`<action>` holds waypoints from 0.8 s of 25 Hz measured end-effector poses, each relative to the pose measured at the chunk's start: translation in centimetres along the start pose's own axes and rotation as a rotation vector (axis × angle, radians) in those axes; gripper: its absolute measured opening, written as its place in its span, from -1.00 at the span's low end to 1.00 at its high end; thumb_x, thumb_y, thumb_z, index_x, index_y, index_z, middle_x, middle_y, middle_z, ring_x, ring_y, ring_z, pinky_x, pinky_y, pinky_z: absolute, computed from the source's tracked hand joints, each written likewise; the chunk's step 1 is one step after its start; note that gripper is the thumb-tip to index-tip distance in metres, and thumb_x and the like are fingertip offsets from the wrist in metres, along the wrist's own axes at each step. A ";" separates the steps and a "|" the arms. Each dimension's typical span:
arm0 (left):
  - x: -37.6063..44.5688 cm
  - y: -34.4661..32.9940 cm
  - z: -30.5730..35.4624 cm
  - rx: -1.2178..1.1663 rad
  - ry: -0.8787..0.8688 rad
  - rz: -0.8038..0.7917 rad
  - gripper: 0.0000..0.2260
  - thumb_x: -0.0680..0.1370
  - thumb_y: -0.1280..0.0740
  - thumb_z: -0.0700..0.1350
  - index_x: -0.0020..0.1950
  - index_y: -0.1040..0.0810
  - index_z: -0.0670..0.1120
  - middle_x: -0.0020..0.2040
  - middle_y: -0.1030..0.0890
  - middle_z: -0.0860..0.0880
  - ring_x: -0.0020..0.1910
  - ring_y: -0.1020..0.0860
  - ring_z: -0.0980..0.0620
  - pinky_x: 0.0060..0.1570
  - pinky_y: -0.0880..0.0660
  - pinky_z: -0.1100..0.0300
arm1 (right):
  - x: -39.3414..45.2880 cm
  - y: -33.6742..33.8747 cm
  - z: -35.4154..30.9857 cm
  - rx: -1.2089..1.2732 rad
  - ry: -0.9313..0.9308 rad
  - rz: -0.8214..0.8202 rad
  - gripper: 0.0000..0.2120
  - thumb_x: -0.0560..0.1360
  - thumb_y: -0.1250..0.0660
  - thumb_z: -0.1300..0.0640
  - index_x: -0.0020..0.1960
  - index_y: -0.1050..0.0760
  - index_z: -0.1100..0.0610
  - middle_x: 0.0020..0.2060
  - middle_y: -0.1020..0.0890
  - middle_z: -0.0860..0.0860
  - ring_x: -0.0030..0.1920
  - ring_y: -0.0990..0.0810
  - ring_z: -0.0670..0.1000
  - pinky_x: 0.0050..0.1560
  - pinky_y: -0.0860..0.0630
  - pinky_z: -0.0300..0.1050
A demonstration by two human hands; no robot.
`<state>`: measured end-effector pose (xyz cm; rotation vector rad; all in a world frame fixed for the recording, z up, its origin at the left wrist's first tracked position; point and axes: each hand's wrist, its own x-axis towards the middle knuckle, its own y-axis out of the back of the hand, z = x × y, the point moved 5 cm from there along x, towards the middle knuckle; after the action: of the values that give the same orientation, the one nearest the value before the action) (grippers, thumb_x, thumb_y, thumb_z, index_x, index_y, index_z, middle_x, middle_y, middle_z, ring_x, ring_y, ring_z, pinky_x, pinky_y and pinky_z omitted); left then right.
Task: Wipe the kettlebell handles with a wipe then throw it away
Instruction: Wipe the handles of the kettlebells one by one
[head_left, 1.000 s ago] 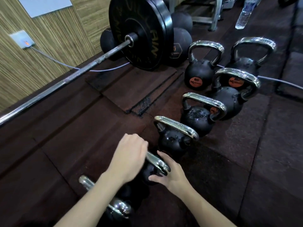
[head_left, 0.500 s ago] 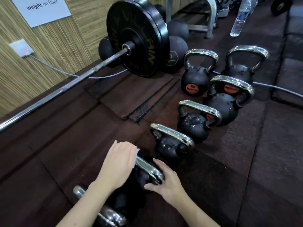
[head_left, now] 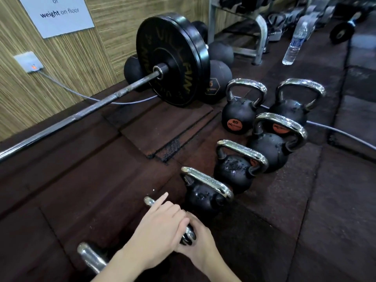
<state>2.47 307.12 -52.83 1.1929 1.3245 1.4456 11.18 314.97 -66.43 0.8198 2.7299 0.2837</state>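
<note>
On a gym floor, a person's left hand lies over the chrome handle of the nearest kettlebell, forefinger straight along the bar, while the right hand cups the handle's right end, fingers curled under it. No wipe can be made out, perhaps hidden beneath the left palm. The bar runs from far-left to near-right under both hands; the next kettlebell handle sits just beyond, likeliest nearer the right hand.
</note>
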 end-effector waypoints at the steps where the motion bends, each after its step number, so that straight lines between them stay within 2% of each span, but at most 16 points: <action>1: 0.2 0.2 -0.6 -0.008 -0.003 0.013 -0.66 0.71 -0.01 0.04 -0.09 -0.54 0.11 -0.17 -0.49 0.17 -0.07 -0.51 0.12 0.51 -0.15 0.00 | 0.0 0.0 -0.2 -0.024 0.014 -0.006 -0.05 0.12 -0.67 -0.17 0.46 -0.43 -0.07 0.42 -0.48 -0.16 0.42 -0.41 -0.25 0.42 -0.42 -0.18; 5: 0.4 -0.2 -5.5 -0.015 0.159 0.044 -0.74 0.68 -0.03 0.05 -0.16 -0.38 0.16 -0.19 -0.43 0.19 -0.02 -0.53 0.10 0.51 -0.20 -0.02 | -0.1 0.6 -0.6 0.000 0.026 0.007 0.13 -0.01 -0.62 -0.37 0.48 -0.41 -0.03 0.42 -0.43 -0.15 0.46 -0.36 -0.27 0.42 -0.33 -0.36; 7: 0.3 0.2 -7.1 -0.042 0.267 0.088 -0.64 0.69 0.05 0.07 -0.16 -0.46 0.13 -0.15 -0.50 0.18 0.03 -0.56 0.07 0.48 -0.17 0.03 | -0.1 0.6 -0.6 -0.024 0.033 0.018 0.13 -0.02 -0.59 -0.40 0.48 -0.41 -0.04 0.41 -0.42 -0.16 0.46 -0.35 -0.27 0.42 -0.30 -0.40; 9: 0.5 0.5 -5.8 0.006 0.260 0.076 -0.61 0.69 0.04 0.05 -0.15 -0.53 0.11 -0.15 -0.53 0.16 0.02 -0.57 0.06 0.46 -0.20 0.01 | 0.0 0.4 -0.5 -0.076 0.039 0.034 0.14 -0.05 -0.61 -0.40 0.47 -0.42 -0.07 0.41 -0.43 -0.19 0.44 -0.36 -0.30 0.47 -0.31 -0.30; 11: 0.5 0.2 -1.9 0.088 0.100 0.045 -0.74 0.61 -0.14 0.01 -0.20 -0.55 0.08 -0.24 -0.51 0.10 -0.13 -0.56 0.01 0.40 -0.28 -0.04 | 0.2 0.1 -0.1 -0.119 0.004 0.040 0.03 0.04 -0.66 -0.29 0.46 -0.43 -0.10 0.40 -0.48 -0.20 0.41 -0.41 -0.30 0.45 -0.37 -0.23; 13: 0.2 -0.4 1.6 0.068 -0.061 0.051 -0.82 0.56 -0.27 0.02 -0.22 -0.55 0.05 -0.27 -0.51 0.08 -0.21 -0.54 0.01 0.35 -0.33 -0.02 | 0.0 -0.2 -0.3 -0.174 -0.002 0.018 -0.27 0.27 -0.51 -0.23 0.41 -0.43 -0.21 0.37 -0.53 -0.20 0.38 -0.46 -0.28 0.36 -0.41 -0.32; 14: 0.1 -0.7 2.1 0.043 -0.099 0.043 -0.83 0.56 -0.29 0.04 -0.21 -0.56 0.05 -0.26 -0.52 0.09 -0.20 -0.54 0.02 0.34 -0.33 0.00 | 0.0 -0.2 -0.2 -0.197 0.002 0.025 -0.36 0.32 -0.44 -0.23 0.38 -0.41 -0.26 0.34 -0.55 -0.20 0.36 -0.48 -0.27 0.30 -0.43 -0.37; 15: 0.1 -0.5 1.9 0.045 -0.119 0.043 -0.83 0.56 -0.29 0.05 -0.20 -0.54 0.06 -0.25 -0.51 0.10 -0.20 -0.53 0.03 0.34 -0.33 0.01 | 0.0 -0.3 -0.3 -0.173 -0.002 0.017 -0.36 0.32 -0.46 -0.22 0.38 -0.43 -0.24 0.33 -0.56 -0.19 0.33 -0.51 -0.25 0.26 -0.46 -0.39; 17: 0.3 -0.3 -0.4 0.084 -0.097 0.055 -0.83 0.57 -0.25 0.03 -0.20 -0.52 0.09 -0.26 -0.49 0.11 -0.20 -0.53 0.03 0.34 -0.32 -0.01 | 0.2 0.0 0.0 -0.104 -0.001 0.024 -0.15 0.17 -0.63 -0.13 0.43 -0.46 -0.08 0.33 -0.57 -0.15 0.32 -0.53 -0.23 0.28 -0.48 -0.33; 18: 0.4 -0.3 -2.3 0.091 -0.026 0.067 -0.81 0.58 -0.20 0.02 -0.20 -0.51 0.09 -0.26 -0.49 0.11 -0.19 -0.55 0.02 0.32 -0.33 -0.03 | 0.2 0.1 0.3 -0.083 0.007 0.025 -0.06 0.12 -0.70 -0.08 0.45 -0.46 0.00 0.34 -0.55 -0.12 0.35 -0.51 -0.23 0.30 -0.45 -0.36; 20: 0.3 0.0 -6.2 0.072 0.168 0.063 -0.73 0.62 -0.09 0.04 -0.16 -0.53 0.08 -0.22 -0.53 0.11 -0.11 -0.58 -0.02 0.29 -0.39 -0.08 | 0.0 0.2 0.6 -0.040 0.013 0.006 -0.02 0.13 -0.73 -0.05 0.47 -0.43 0.05 0.38 -0.50 -0.11 0.39 -0.47 -0.20 0.29 -0.43 -0.41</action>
<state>-3.63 306.11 -52.74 1.1895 1.4754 1.5839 11.43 315.18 -66.95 0.8191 2.7252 0.3446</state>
